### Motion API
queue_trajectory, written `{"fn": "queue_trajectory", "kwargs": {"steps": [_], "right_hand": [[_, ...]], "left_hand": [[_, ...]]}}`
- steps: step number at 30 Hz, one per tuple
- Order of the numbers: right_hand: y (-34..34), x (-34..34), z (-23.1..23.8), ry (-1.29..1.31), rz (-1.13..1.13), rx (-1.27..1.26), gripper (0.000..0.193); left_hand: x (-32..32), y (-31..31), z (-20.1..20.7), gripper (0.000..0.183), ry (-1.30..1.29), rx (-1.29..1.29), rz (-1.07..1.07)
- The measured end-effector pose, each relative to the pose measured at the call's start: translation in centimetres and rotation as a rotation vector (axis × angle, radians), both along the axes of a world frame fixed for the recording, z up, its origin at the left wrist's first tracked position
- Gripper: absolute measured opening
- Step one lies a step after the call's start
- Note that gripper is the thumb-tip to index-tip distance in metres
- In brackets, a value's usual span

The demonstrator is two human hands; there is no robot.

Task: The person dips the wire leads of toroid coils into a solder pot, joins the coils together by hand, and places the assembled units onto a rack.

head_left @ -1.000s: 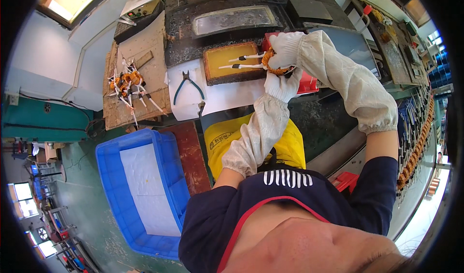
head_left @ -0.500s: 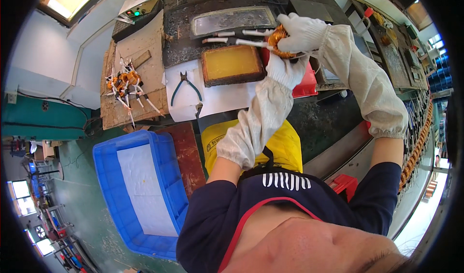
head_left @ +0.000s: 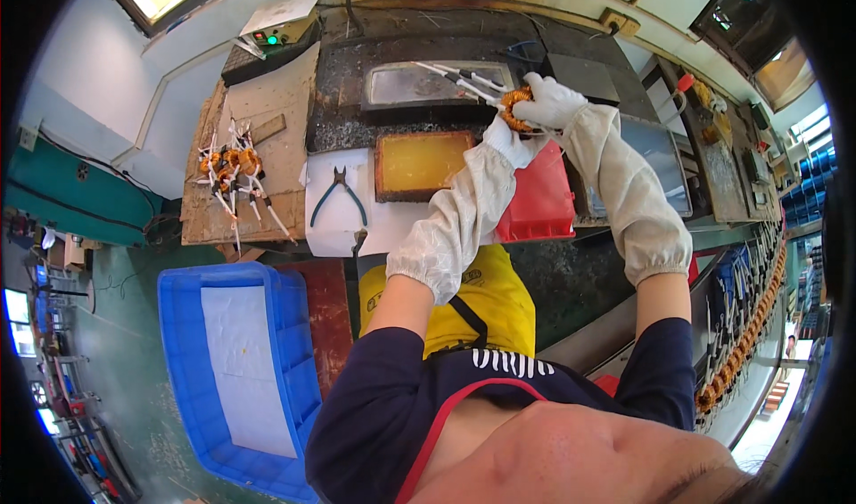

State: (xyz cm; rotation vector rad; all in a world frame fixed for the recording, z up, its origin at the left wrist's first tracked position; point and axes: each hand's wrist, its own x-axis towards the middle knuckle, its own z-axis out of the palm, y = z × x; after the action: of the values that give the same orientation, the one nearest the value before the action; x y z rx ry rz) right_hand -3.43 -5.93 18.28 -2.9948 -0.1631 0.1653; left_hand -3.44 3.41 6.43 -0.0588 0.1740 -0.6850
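Observation:
A ring-shaped copper-wire coil with white-sleeved leads is held in both my gloved hands. My right hand wraps its far right side, and my left hand grips it from below; the left fingers are partly hidden. The leads point up and left, their ends above a rectangular bath with a silvery surface; I cannot tell whether any end touches it. Nearer me is a dark-rimmed tray of yellow, waxy-looking material. Cutting pliers with green handles lie on white paper to its left.
Several similar coils are piled on the board at the left. A red bin stands below my forearms. On the floor at lower left is a blue crate. A control box with a green light sits at the back left.
The coil's leads have swung from roughly level, in front of the silvery bath, to slanting up and left over it. Both hands still hold the coil. The whole view has shifted a little.

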Motion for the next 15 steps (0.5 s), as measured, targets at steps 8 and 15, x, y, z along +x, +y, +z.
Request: {"fn": "queue_trajectory", "kwargs": {"steps": [8, 15], "right_hand": [[0.5, 1.1, -0.7, 0.078, -0.013, -0.017, 0.071], [1.2, 1.9, -0.2, 0.072, 0.009, -0.054, 0.064]], "left_hand": [[0.6, 0.4, 0.1, 0.043, 0.074, 0.021, 0.004], [0.7, 0.7, 0.2, 0.043, 0.011, 0.016, 0.020]]}}
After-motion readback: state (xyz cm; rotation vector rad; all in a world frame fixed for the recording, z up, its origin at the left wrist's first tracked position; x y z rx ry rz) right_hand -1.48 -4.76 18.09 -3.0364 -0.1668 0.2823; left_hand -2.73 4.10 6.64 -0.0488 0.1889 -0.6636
